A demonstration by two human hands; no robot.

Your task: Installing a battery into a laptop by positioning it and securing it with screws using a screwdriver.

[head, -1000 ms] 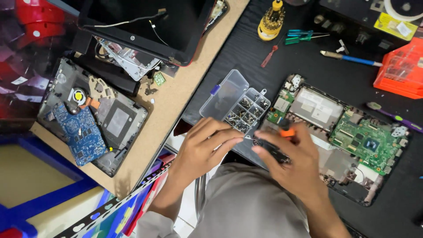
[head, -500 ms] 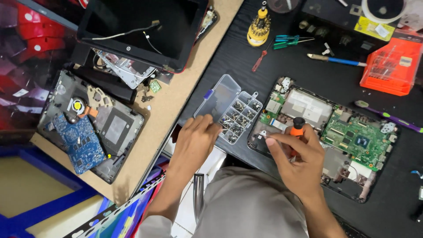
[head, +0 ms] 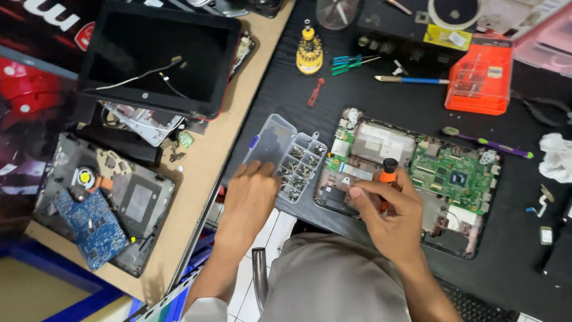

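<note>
My right hand (head: pixel 387 214) grips an orange-and-black screwdriver (head: pixel 389 173), held upright over the left part of an opened laptop base (head: pixel 363 143) with a green circuit board (head: pixel 456 176). My left hand (head: pixel 250 197) rests on the black mat, its fingers touching the near edge of a clear compartment box (head: pixel 298 161) holding several small screws. The box lid (head: pixel 269 138) lies open to the left.
A black laptop screen panel (head: pixel 155 59) and a second dismantled base with a blue board (head: pixel 95 226) lie on the wooden bench at left. A yellow screwdriver set (head: pixel 309 53), loose tools, an orange case (head: pixel 482 80) and white tissue (head: pixel 557 158) sit on the mat.
My hands have separated. The right hand turned the screwdriver upright and moved it onto the laptop base. The left hand slid left to the screw box edge.
</note>
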